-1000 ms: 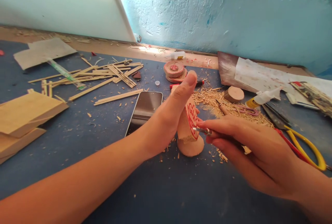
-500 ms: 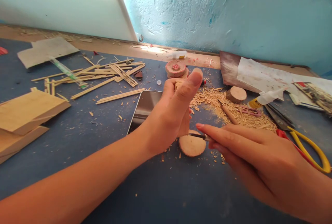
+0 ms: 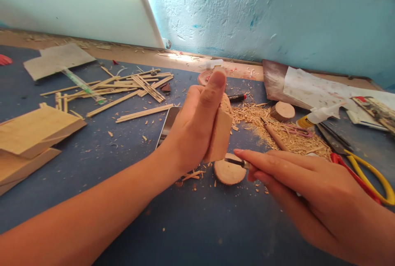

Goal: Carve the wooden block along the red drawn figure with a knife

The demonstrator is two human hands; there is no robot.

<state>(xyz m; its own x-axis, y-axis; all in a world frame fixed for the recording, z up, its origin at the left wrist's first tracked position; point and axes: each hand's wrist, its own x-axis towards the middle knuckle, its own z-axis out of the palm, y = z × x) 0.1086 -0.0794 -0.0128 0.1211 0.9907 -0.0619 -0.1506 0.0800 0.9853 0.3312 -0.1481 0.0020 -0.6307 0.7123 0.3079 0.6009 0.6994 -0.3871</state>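
Observation:
My left hand (image 3: pixel 197 122) is wrapped round a pale wood block (image 3: pixel 219 132), its thumb along the top; the block is tilted and its upper end looks roughly cut. In my right hand (image 3: pixel 296 183) is a carving tool (image 3: pixel 237 161) with a thin dark metal blade, its handle mostly hidden by the fingers. The blade's tip points left, just right of the block's lower end, with a small gap visible. Beneath the blade a round wood slice (image 3: pixel 230 172) lies on the blue table (image 3: pixel 173 225).
Wood shavings (image 3: pixel 256 122) surround another carving tool (image 3: pixel 274 134) and a small log slice (image 3: pixel 282 111). Scissors (image 3: pixel 364 171) and a glue bottle (image 3: pixel 317 116) lie right. Left are thin sticks (image 3: pixel 123 87) and stacked wood boards (image 3: pixel 40 130); a phone (image 3: pixel 168 124) is partly behind my left hand.
My left hand has turned the block so that its side now faces me, showing more of it. The blade stays nearly in place, now apart from the block. A black marker has come into fuller view.

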